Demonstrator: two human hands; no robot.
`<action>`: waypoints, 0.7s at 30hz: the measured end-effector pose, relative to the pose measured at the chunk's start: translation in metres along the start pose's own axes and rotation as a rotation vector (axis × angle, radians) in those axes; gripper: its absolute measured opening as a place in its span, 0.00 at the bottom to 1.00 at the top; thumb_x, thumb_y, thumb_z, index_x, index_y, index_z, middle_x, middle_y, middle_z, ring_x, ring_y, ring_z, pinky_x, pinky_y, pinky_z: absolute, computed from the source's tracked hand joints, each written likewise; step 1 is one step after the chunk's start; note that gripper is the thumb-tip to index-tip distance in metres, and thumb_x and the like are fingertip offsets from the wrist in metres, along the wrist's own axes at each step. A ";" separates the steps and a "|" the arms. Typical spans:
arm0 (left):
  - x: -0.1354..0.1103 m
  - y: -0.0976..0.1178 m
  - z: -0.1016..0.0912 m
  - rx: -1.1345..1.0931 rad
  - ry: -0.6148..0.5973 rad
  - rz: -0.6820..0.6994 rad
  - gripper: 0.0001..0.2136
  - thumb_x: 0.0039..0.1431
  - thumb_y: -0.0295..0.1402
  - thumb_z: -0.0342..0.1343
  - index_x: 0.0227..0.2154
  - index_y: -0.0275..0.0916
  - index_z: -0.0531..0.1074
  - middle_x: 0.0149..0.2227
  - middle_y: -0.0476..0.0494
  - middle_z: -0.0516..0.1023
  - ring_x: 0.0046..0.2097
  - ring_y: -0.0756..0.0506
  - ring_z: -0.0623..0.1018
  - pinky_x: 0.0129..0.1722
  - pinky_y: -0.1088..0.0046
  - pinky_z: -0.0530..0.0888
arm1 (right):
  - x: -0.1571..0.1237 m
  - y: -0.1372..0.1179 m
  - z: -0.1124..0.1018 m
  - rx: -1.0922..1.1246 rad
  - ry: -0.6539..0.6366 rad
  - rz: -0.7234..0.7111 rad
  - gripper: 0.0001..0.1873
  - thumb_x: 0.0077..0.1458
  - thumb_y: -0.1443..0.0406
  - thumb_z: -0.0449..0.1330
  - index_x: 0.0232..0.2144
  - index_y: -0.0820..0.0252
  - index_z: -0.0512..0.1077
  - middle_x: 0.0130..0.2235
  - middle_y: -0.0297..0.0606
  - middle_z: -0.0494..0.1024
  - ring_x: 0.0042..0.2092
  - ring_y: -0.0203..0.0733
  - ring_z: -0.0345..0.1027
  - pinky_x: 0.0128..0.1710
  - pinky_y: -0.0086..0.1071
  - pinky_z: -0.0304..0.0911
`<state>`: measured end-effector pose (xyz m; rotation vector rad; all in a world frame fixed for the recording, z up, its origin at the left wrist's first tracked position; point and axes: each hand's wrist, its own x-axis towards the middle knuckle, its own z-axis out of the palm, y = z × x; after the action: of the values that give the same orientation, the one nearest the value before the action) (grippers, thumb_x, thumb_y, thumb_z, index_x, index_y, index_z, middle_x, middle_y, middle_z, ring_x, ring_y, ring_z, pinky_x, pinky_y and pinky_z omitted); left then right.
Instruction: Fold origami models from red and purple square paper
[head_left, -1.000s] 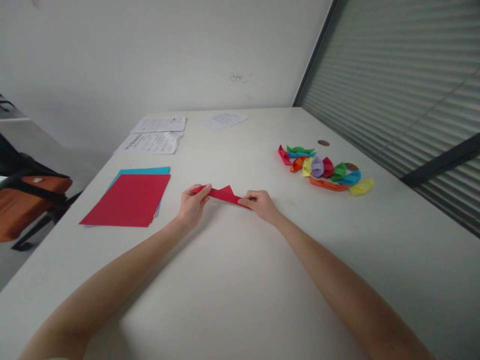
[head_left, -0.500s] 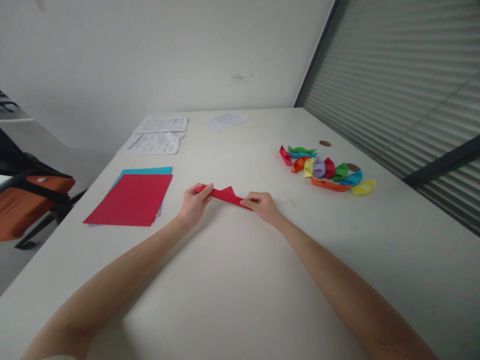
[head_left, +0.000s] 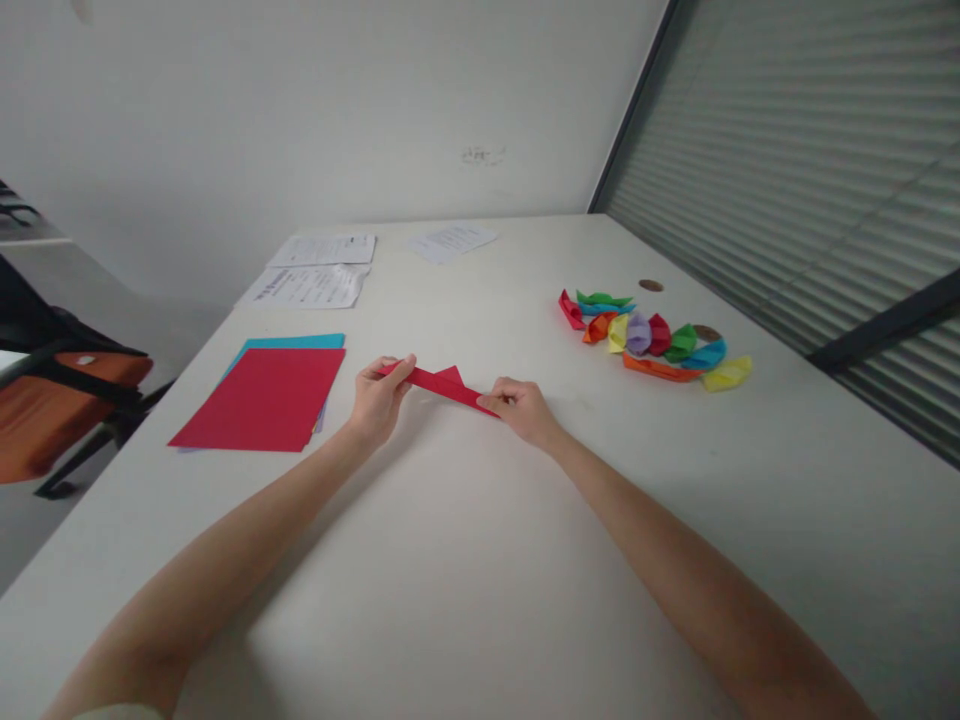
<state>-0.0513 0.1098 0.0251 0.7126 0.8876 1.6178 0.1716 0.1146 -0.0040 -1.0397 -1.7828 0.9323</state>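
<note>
A narrow strip of folded red paper [head_left: 448,386], with a small triangular point rising from its far edge, stretches between my two hands over the table. My left hand [head_left: 379,400] pinches its left end, thumb on top. At the lower right end, my right hand [head_left: 525,410] grips the paper between thumb and curled fingers. The strip slants down from left to right, and its ends are partly hidden by my fingers.
Left of my hands lies a stack of coloured paper sheets [head_left: 262,400], red on top. Several folded paper boats [head_left: 658,337] in mixed colours cluster at the right. Printed sheets [head_left: 311,286] rest at the back left of the white table [head_left: 465,560]. An orange chair [head_left: 90,400] stands beyond the left edge.
My left hand has shifted slightly left and up, and the left part of the folded red paper has moved with it. My right hand has barely moved and keeps its hold.
</note>
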 end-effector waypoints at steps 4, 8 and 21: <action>-0.008 -0.008 0.000 0.010 -0.061 -0.093 0.16 0.38 0.38 0.73 0.29 0.37 0.76 0.23 0.54 0.69 0.23 0.57 0.66 0.24 0.80 0.64 | 0.000 0.000 -0.001 0.030 0.012 0.035 0.21 0.49 0.50 0.63 0.18 0.59 0.71 0.21 0.29 0.65 0.25 0.33 0.54 0.28 0.31 0.52; -0.019 -0.016 0.002 0.080 -0.195 -0.240 0.16 0.40 0.36 0.72 0.31 0.36 0.76 0.28 0.50 0.74 0.28 0.55 0.71 0.29 0.78 0.68 | -0.002 -0.003 0.001 0.076 0.007 0.076 0.20 0.48 0.52 0.64 0.17 0.60 0.71 0.21 0.29 0.66 0.24 0.32 0.54 0.27 0.31 0.51; -0.032 -0.021 0.007 0.251 -0.169 -0.096 0.12 0.40 0.35 0.71 0.20 0.34 0.75 0.21 0.50 0.73 0.24 0.54 0.67 0.25 0.76 0.63 | -0.003 -0.016 0.011 0.089 -0.056 0.092 0.10 0.48 0.58 0.65 0.27 0.59 0.78 0.29 0.35 0.78 0.28 0.34 0.63 0.29 0.30 0.56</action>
<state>-0.0278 0.0826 0.0110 0.9515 0.9953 1.3530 0.1581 0.1034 0.0056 -1.0555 -1.7346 1.0967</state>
